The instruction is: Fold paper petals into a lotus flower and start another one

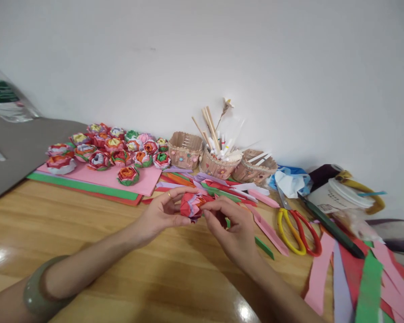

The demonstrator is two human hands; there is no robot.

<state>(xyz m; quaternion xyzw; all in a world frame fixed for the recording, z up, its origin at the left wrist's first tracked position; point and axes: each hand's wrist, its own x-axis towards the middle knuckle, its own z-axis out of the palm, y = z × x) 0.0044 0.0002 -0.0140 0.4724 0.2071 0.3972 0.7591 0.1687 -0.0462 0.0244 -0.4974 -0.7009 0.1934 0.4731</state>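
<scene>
A folded paper flower in red, pink and purple is held just above the wooden table. My left hand grips it from the left, thumb below and fingers behind. At its right side, the bent fingers of my right hand pinch close to an orange-red part of the petals. Whether that hand grips a petal or a separate strip cannot be made out. Behind both hands lie folded paper strips in several colours. Finished paper flowers stand in rows on stacked coloured sheets at the left.
Three decorated baskets stand against the wall, one with wooden sticks and pens. To the right lie scissors, a dark green pen-like tool, a paper cup and loose paper pieces. A plastic bottle is far left.
</scene>
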